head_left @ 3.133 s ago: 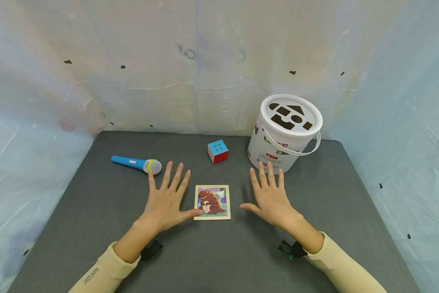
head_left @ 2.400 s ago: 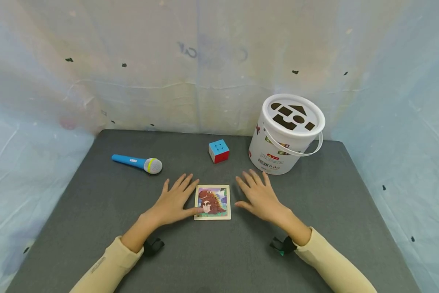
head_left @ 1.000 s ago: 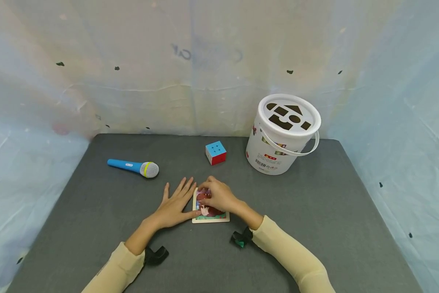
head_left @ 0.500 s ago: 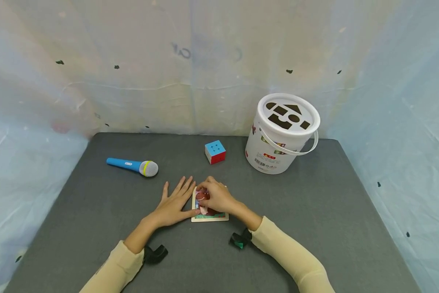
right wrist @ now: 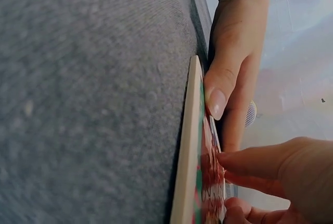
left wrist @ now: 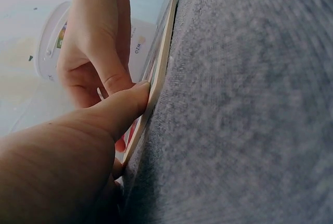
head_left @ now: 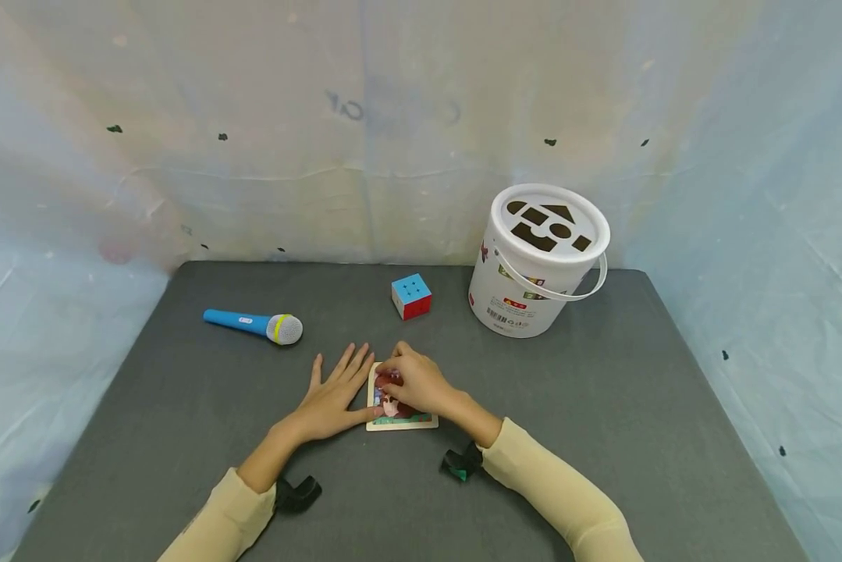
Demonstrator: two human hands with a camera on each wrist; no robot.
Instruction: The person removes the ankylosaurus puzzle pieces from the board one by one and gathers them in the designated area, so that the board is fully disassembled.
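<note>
A square jigsaw puzzle (head_left: 401, 421) with a pale wooden frame and a brown dinosaur picture lies flat on the grey table. My left hand (head_left: 329, 406) is spread at its left edge, fingers straight, its thumb pressing on the frame's left side. From the right, my right hand (head_left: 421, 382) reaches over the picture, with bent fingers and thumb pinching at a piece in the upper left. In the right wrist view the fingertips (right wrist: 226, 159) touch the picture surface; no piece stands visibly clear of the frame (right wrist: 188, 140). The puzzle's upper right is hidden under the hand.
Behind the puzzle stands a blue, red and white puzzle cube (head_left: 411, 297). A blue toy microphone (head_left: 252, 322) lies at the back left. At the back right is a white bucket (head_left: 533, 265) with shape holes in its lid and a handle. Plastic sheeting (head_left: 421, 156) surrounds the table.
Both hands were spread open earlier. The left then settled at the puzzle's left edge, and the right moved left onto the picture with fingers bent. Over the last second the hands have hardly moved.
</note>
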